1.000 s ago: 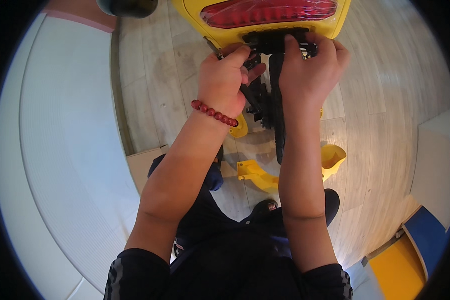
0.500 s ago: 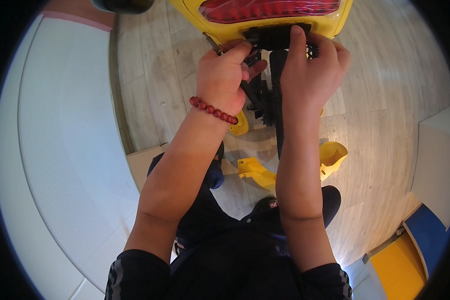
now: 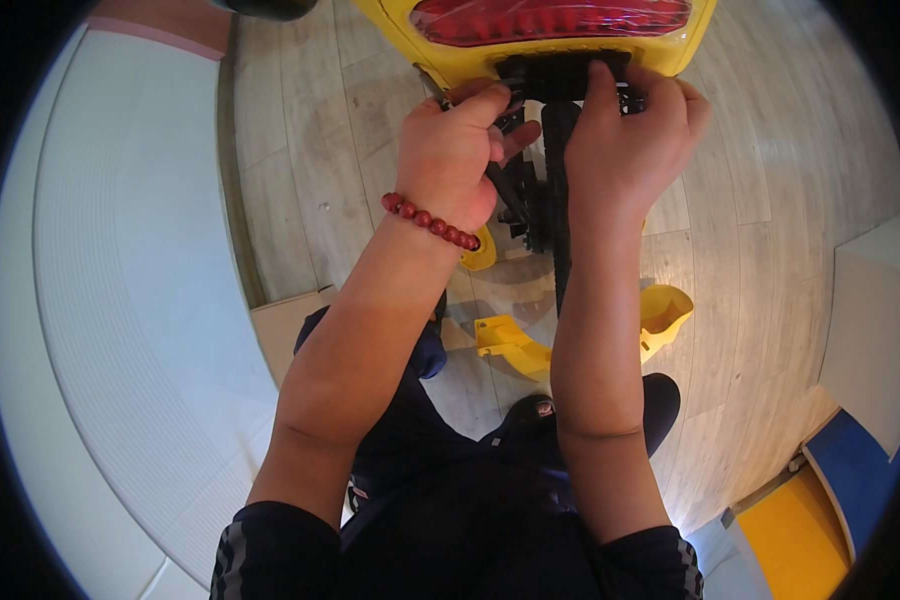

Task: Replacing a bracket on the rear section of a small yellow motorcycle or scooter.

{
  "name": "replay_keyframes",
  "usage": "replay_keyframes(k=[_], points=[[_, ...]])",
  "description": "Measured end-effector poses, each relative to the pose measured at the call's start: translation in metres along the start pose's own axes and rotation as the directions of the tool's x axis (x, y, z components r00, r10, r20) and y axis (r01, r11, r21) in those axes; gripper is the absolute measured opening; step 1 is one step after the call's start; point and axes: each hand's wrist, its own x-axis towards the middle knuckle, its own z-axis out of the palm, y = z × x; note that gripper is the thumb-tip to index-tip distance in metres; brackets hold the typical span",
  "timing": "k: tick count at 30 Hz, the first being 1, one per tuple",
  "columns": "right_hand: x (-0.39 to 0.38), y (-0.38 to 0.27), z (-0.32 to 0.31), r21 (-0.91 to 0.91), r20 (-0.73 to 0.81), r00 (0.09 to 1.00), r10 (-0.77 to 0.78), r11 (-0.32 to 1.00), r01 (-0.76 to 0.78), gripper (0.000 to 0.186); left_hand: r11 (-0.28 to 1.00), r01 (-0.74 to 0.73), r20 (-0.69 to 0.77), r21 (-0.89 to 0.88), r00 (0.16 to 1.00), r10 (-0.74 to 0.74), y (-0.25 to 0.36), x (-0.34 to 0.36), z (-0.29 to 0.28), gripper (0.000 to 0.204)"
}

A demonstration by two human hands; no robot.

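At the top stands the yellow rear of what looks like a scooter, its yellow body panel (image 3: pixel 570 52) set round a red tail light (image 3: pixel 550 20). Below the light sits a black rectangular part (image 3: pixel 560 75). My right hand (image 3: pixel 632 145) pinches its right end, thumb on the front and fingers curled behind. My left hand (image 3: pixel 445 160), under a red bead bracelet (image 3: pixel 428 220), is closed at the part's left end; what its fingertips hold is hidden. A black wheel (image 3: pixel 560 200) and dark mechanical parts (image 3: pixel 530 205) hang between the hands.
On the wood-look floor (image 3: pixel 750 180) lie a curved yellow piece (image 3: pixel 510 343) and a hollow yellow piece (image 3: pixel 665 312), near my legs. A long white ribbed surface (image 3: pixel 140 220) runs along the left. Blue and yellow panels (image 3: pixel 795 530) stand at the lower right.
The scooter's rear and both hands sit slightly lower and farther right in the picture. My right thumb has shifted slightly down on the black part; both grips look otherwise the same.
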Motion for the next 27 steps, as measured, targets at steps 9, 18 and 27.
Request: replay_keyframes(k=[9,18,27], points=[[-0.005,-0.004,-0.001,0.064,0.004,0.993,0.117,0.991,-0.117,0.020,1.000,0.009,0.034,-0.027,0.999,-0.008,0.000,0.003,-0.003,0.011],[-0.008,0.002,0.000,0.082,-0.019,0.989,0.143,0.987,-0.141,0.018,0.999,0.018,0.013,-0.050,1.000,-0.018,0.003,0.004,-0.002,0.009],[-0.013,0.014,0.006,0.100,0.020,0.988,0.153,0.983,-0.154,0.021,0.999,0.017,0.031,-0.040,0.999,-0.015,0.005,0.002,-0.005,0.010]])
